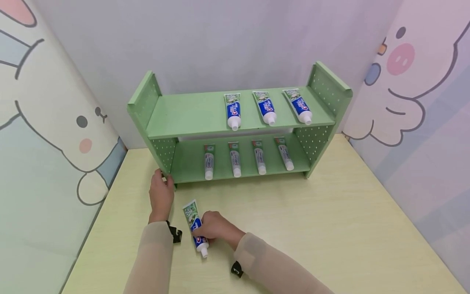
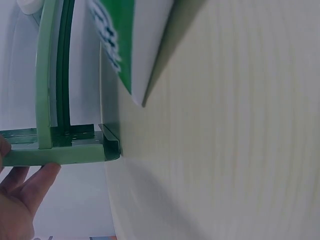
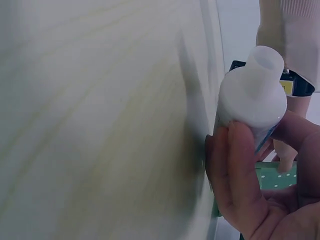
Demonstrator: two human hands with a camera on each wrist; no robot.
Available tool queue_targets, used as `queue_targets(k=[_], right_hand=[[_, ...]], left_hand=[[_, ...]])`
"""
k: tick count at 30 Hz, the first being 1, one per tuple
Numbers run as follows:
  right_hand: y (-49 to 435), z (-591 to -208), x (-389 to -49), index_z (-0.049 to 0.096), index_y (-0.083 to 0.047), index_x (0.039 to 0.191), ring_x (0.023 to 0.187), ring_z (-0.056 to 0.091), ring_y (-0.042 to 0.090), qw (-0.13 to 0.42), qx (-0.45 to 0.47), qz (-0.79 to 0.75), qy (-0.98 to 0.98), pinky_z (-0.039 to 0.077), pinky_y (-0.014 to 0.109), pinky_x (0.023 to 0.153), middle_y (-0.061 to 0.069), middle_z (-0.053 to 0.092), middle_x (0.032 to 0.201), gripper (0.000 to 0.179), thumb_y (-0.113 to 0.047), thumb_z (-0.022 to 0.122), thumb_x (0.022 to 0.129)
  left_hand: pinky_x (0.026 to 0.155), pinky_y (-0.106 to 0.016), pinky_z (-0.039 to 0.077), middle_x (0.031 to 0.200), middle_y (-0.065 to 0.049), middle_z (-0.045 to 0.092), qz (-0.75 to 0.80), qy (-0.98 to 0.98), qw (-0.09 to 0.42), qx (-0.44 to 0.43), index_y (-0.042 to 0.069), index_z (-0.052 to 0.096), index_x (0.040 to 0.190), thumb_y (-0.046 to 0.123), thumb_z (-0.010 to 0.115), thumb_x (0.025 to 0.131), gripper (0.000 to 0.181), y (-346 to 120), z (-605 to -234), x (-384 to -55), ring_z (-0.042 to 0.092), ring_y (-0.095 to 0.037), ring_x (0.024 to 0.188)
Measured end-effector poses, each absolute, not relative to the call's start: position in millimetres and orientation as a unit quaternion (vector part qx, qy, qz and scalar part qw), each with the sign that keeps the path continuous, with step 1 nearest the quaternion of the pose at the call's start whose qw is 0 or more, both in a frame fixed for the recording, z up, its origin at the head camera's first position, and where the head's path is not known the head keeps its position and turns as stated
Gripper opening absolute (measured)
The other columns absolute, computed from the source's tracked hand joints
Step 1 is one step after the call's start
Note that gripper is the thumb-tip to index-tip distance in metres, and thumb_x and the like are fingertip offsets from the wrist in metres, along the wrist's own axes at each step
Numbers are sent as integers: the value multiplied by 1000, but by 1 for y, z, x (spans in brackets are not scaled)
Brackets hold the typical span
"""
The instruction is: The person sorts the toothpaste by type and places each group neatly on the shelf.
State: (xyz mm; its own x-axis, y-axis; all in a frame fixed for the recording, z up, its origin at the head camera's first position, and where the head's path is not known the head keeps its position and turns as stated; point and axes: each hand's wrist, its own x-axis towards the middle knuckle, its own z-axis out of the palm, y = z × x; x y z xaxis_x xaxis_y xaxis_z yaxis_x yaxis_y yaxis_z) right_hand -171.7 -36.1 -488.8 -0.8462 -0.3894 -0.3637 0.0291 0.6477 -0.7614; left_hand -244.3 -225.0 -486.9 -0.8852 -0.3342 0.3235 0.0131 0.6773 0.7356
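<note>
In the head view my right hand (image 1: 217, 226) grips a green, white and blue toothpaste tube (image 1: 191, 213) over the table, its cap pointing towards me. The right wrist view shows the white cap (image 3: 252, 95) close up, fingers and thumb of that hand (image 3: 245, 185) wrapped round the tube just behind it. My left hand (image 1: 161, 197) holds the lower left front edge of a green two-tier shelf (image 1: 191, 115). From the left wrist, thumb and fingers lie on either side of the green side panel (image 2: 75, 156), and the tube's flat end (image 2: 132, 50) shows above.
Three matching blue and green tubes (image 1: 266, 107) lie on the upper tier's right half, caps forward. On the lower tier lies a row of several silver and green tubes (image 1: 235, 160). The pale wooden table (image 1: 312, 228) meets cartoon-printed walls (image 1: 407, 81) left and right.
</note>
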Motion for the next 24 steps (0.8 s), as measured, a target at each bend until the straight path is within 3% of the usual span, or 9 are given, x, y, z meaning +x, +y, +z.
queue_targets(k=[24], right_hand=[[-25,-475,-178,62,-2,72,47,61,19,276,-104,-425,856,55,34,46,6,61,62,25,-18,79,81]], left_hand=[[72,-51,53,116,-23,52,-390,-889,226,87,-3,43,129,18,45,104,33,-225,-488,-245,62,-39,95]])
